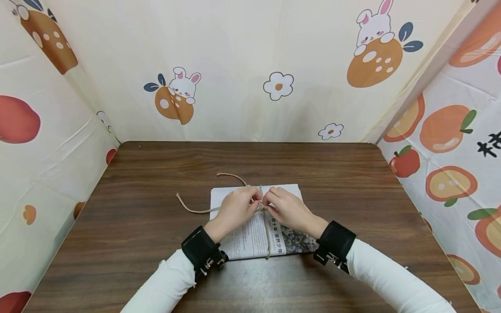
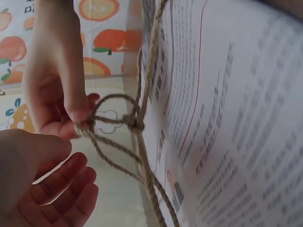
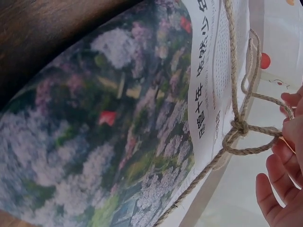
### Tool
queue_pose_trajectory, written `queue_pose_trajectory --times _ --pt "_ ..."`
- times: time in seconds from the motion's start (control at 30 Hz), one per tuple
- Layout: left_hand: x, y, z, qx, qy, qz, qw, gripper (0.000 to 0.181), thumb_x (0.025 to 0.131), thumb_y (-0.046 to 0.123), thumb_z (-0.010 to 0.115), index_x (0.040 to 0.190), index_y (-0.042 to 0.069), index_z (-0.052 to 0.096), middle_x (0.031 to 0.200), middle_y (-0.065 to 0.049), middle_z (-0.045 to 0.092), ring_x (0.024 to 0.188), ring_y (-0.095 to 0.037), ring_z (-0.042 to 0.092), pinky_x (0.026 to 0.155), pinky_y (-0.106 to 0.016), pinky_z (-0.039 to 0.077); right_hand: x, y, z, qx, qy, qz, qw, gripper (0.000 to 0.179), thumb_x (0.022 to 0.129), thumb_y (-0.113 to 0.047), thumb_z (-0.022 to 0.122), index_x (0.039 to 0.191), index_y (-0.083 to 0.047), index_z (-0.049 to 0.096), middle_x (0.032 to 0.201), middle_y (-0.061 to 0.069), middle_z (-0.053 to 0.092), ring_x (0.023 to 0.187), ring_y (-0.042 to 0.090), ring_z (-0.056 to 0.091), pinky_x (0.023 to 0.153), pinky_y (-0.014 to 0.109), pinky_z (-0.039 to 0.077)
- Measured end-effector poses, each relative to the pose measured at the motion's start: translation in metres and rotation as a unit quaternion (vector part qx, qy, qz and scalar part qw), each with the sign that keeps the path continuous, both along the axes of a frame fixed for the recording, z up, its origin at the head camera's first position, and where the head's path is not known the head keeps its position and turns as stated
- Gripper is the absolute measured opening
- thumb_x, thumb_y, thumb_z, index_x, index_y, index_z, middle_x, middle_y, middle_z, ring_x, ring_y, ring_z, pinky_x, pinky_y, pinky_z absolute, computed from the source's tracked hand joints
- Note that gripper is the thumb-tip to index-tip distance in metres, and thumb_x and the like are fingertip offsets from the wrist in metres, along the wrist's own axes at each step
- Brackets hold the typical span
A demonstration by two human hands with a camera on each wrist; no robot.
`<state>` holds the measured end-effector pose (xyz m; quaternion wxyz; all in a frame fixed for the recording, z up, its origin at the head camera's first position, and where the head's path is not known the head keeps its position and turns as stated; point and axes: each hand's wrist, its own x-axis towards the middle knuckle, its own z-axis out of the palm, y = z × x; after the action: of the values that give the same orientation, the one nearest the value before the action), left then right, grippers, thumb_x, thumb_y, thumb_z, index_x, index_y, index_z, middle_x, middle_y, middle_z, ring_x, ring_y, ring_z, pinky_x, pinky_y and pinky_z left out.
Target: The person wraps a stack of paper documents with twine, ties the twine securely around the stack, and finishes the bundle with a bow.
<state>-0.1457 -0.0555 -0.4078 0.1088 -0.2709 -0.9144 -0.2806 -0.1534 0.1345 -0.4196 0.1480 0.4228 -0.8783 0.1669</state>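
Note:
A flat stack of newspapers (image 1: 250, 237) lies on the table, bound by twine (image 3: 233, 61) that crosses over its top. A twine knot (image 2: 134, 124) sits on the paper, and twine loops rise from it toward the fingers. My right hand (image 1: 289, 208) pinches the looped twine between thumb and fingers, just above the knot. My left hand (image 1: 236, 211) meets it from the other side, its thumb and forefinger at the twine and its other fingers loosely curled. The exact contact of the left fingertips is partly hidden. Two loose twine ends (image 1: 192, 210) trail off to the left and back.
The brown wooden table (image 1: 137, 226) extends around the stack. A printed curtain (image 1: 235, 52) stands behind it, with similar fruit-patterned sheets (image 1: 450, 165) along the sides. Black wrist straps (image 1: 336, 243) with cameras sit near the paper's front edge.

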Motion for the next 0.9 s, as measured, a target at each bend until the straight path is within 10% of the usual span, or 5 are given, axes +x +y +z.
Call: queue_pose_trajectory --times 0.43,0.9 --pt "-0.018 -0.003 -0.001 -0.118 -0.013 -0.031 0.9925 0.021 0.081 0.013 0.068 0.102 0.015 0.066 0.107 -0.002 0.062 0.099 -0.02 0.056 0.077 -0.032 0.048 0.0 0.001 -0.001 0.001 -0.011 -0.01 0.9999 0.011 0.083 -0.01 0.065 0.089 -0.014 0.057 0.086 -0.004 0.053 0.08 0.011 0.051 0.067 0.025 0.042" --pt "-0.023 -0.015 -0.01 -0.102 0.006 -0.026 0.9944 0.013 0.084 0.011 0.063 0.072 0.016 0.06 0.068 0.005 0.057 0.067 -0.013 0.052 0.061 -0.028 0.04 -0.001 0.002 0.001 -0.007 -0.06 -0.051 0.9969 0.007 0.088 -0.01 0.057 0.088 -0.014 0.052 0.084 -0.005 0.052 0.076 0.008 0.048 0.064 0.023 0.041"
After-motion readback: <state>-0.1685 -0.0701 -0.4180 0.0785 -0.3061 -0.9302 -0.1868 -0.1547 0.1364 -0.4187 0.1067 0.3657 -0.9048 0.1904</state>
